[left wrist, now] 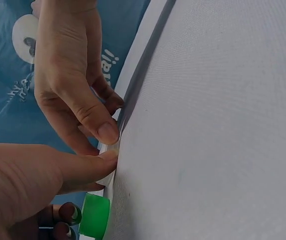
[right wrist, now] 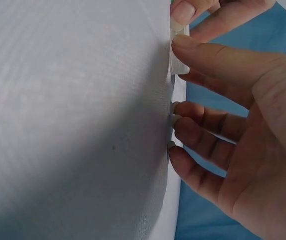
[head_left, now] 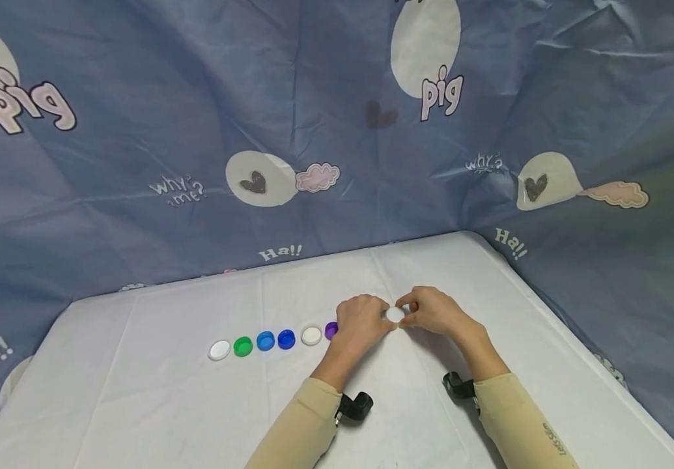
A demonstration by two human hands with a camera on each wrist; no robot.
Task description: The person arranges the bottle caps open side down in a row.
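Note:
A white bottle cap (head_left: 394, 314) lies flat on the cloth between the two hands. My left hand (head_left: 361, 320) pinches its left side, and from the right my right hand (head_left: 435, 311) pinches the opposite side with thumb and forefinger. In the right wrist view the ribbed side of this cap (right wrist: 179, 60) shows by the thumb. Close beside the left hand, a green cap (left wrist: 94, 216) stands on the cloth in the left wrist view. To the left of that hand is a purple cap (head_left: 331, 330), partly covered by the hand.
Leftward along the row are a cream-white cap (head_left: 311, 335), a dark blue cap (head_left: 286, 339), a light blue cap (head_left: 266, 341), a green cap (head_left: 243, 346) and a white cap (head_left: 219, 350). White cloth (head_left: 155, 391) covers the table; a blue printed curtain (head_left: 325, 117) hangs behind.

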